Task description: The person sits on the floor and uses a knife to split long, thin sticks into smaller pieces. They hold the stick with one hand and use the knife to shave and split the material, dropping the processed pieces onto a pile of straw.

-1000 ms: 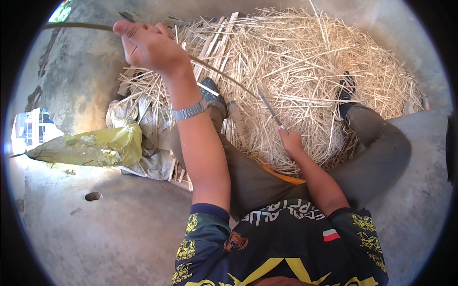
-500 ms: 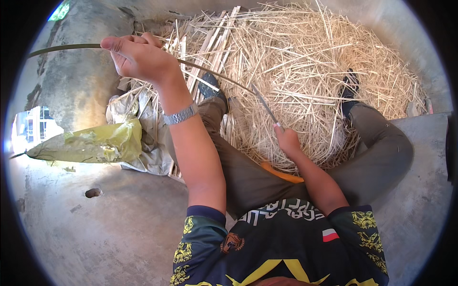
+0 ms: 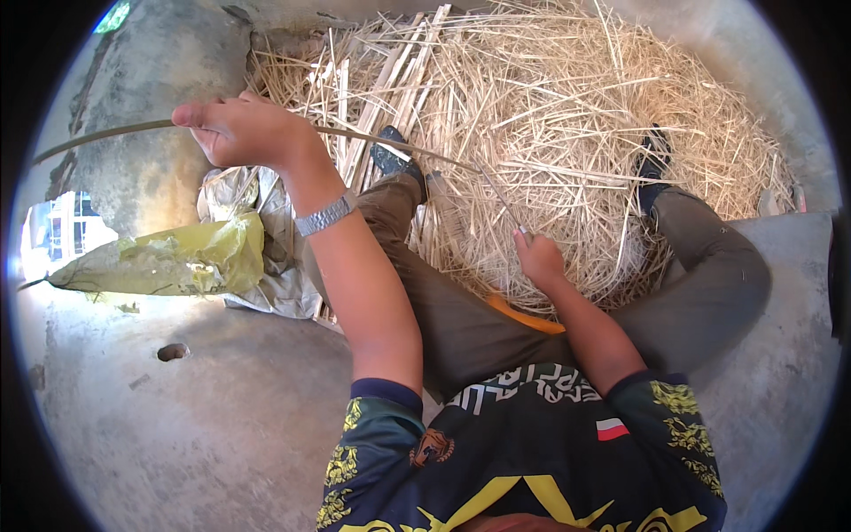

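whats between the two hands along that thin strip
In the head view, the strip spans from the left hand to the knife in the right hand, passing above a shoe and the straw pile.

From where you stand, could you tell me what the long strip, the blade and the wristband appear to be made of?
The long strip in the left hand looks like split bamboo or cane: thin, greenish-brown, bending smoothly. The blade held by the right hand seems to be dull grey metal. The wristband looks like linked metal, silvery and segmented.
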The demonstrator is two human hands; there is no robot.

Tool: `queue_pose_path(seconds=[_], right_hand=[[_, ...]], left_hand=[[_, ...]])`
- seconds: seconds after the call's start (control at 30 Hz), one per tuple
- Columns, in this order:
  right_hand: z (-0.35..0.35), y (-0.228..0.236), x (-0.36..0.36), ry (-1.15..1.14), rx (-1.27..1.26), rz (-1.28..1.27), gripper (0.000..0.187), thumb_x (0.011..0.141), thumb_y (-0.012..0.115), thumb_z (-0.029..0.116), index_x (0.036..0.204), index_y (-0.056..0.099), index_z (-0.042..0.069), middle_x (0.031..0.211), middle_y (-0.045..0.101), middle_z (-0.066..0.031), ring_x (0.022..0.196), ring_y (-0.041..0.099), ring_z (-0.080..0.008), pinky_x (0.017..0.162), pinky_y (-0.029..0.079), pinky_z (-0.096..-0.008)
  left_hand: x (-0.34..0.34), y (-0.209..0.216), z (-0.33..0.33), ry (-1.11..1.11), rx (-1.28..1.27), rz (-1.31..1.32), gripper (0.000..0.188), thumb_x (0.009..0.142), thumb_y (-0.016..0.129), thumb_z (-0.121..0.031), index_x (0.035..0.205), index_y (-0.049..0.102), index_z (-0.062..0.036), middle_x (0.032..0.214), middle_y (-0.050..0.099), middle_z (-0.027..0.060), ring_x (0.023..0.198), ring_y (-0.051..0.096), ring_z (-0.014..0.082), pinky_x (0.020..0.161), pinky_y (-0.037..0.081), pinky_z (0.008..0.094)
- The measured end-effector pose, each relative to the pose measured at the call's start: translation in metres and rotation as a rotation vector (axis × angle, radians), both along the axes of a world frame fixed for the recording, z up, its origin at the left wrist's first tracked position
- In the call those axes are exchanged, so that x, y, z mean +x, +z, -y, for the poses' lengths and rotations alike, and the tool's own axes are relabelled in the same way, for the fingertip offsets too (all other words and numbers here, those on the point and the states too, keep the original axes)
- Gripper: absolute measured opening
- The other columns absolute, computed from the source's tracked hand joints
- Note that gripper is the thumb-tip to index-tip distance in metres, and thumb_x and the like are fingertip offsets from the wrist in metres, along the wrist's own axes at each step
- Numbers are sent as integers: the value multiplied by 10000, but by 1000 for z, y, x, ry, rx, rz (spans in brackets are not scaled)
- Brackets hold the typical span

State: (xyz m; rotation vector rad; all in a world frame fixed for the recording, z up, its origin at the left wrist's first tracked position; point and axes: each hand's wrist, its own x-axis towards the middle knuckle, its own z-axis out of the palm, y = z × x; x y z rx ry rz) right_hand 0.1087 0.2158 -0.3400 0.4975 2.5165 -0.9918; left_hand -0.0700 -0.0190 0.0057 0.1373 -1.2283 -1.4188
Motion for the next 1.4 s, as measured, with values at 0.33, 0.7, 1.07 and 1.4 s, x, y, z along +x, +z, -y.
queue_pose_path(seconds=[0.33, 0.7, 1.07, 1.4], right_hand=[[9, 91, -34, -75, -445, -432, 648, 980, 506, 621, 799, 637, 12, 602, 570, -98, 600, 595, -219, 616, 480, -435], [-10, 11, -21, -366, -767, 315, 607, 949, 630, 561, 634, 539, 50, 539, 496, -38, 511, 513, -171, 528, 419, -359], [12, 50, -18, 116, -318, -440, 515, 956, 642, 482, 724, 601, 24, 559, 573, -130, 488, 558, -296, 531, 452, -419], [-17, 7, -21, -106, -59, -360, 561, 978, 558, 528, 762, 624, 14, 619, 618, -149, 571, 609, -316, 603, 483, -456]], left_hand=[[-18, -11, 35, 321, -119, -40, 731, 1073, 408, -532, 1147, 580, 174, 733, 564, 116, 690, 534, 204, 718, 537, 341], [5, -9, 30, 205, -9, 2, 668, 1056, 418, -573, 911, 543, 67, 570, 352, -22, 488, 351, 117, 433, 384, 258], [61, 43, 1, 210, 184, 2, 492, 1098, 345, -479, 756, 319, -126, 610, 289, -42, 470, 239, 86, 409, 230, 246], [256, 93, 118, -365, 54, -342, 512, 1045, 395, -448, 614, 330, -181, 559, 294, -28, 481, 243, 110, 468, 191, 292]])
